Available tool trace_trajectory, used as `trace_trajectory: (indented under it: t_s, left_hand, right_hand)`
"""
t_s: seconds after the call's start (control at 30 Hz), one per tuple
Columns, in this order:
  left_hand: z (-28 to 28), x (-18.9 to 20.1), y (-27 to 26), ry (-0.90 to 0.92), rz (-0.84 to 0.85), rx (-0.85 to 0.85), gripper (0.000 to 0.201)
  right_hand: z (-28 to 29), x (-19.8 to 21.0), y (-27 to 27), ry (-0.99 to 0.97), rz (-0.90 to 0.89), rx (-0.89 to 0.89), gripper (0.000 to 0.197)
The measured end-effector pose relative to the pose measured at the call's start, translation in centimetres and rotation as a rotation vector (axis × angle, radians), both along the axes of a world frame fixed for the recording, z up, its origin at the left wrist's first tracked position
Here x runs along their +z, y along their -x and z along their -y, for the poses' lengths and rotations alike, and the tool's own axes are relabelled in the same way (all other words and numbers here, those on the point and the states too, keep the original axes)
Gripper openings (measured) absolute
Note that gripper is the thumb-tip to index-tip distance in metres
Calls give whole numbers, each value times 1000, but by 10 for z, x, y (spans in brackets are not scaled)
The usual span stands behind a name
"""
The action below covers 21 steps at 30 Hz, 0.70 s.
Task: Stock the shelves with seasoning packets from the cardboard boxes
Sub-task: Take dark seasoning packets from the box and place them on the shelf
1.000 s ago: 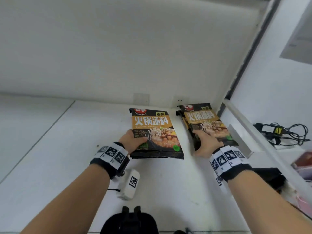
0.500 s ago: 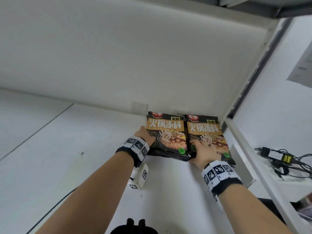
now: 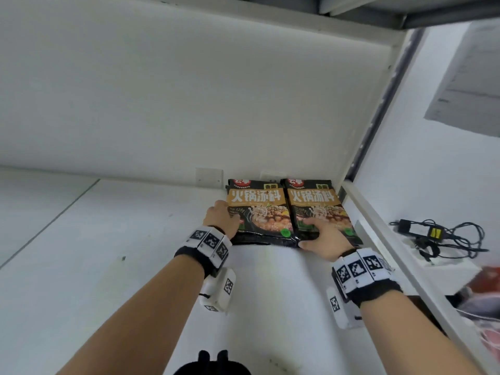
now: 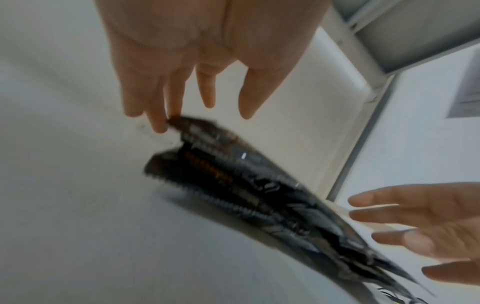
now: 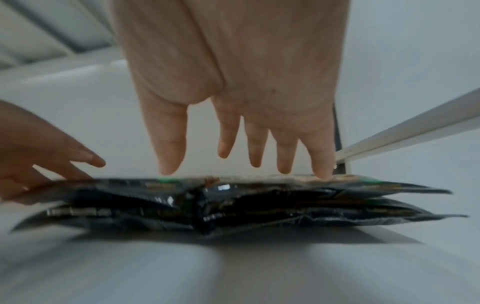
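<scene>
Two low stacks of black and orange seasoning packets lie side by side in the shelf's back right corner, the left stack (image 3: pixel 255 209) touching the right stack (image 3: pixel 316 204). My left hand (image 3: pixel 221 220) is at the left stack's left edge. In the left wrist view its straight fingers (image 4: pixel 161 123) touch a corner of the packets (image 4: pixel 246 185). My right hand (image 3: pixel 322 236) rests on the front of the right stack. In the right wrist view its fingers (image 5: pixel 322 172) are straight, with the little fingertip on the top packet (image 5: pixel 233 201). Neither hand grips anything.
The white shelf board (image 3: pixel 108 239) stretches bare to the left and front of the stacks. The back panel (image 3: pixel 162 104) stands right behind them, and a side rail (image 3: pixel 378 226) runs along the right. Beyond the rail lies a black adapter with tangled cables (image 3: pixel 438 236).
Both stacks have slid back against the rear panel and come together. My left hand no longer grips its stack, and both hands now lie flat with straight fingers.
</scene>
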<state>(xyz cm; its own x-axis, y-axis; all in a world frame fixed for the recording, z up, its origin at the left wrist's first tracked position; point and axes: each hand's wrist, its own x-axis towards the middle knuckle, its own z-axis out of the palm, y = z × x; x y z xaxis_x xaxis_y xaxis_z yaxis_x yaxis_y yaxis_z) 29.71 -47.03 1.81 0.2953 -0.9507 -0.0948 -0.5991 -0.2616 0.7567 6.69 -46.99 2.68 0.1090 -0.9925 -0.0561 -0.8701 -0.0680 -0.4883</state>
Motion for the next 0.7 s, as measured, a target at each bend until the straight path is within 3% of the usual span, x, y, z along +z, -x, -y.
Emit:
trace_trajectory:
  t_s: [0.13, 0.3, 0.47, 0.7]
  left_hand:
    - [-30, 25, 6, 202, 101, -240, 38]
    - [-79, 35, 49, 272, 112, -695, 29]
    - [-143, 23, 112, 232, 37, -1022, 26]
    - [-282, -5, 217, 146, -49, -1499, 26]
  right_hand:
    - [-49, 0, 18, 134, 340, -256, 35]
    - [-155, -14, 34, 271, 563, -554, 12]
    - [-284, -30, 46, 288, 489, -842, 12]
    - [-481, -40, 83, 288, 278, -1319, 7]
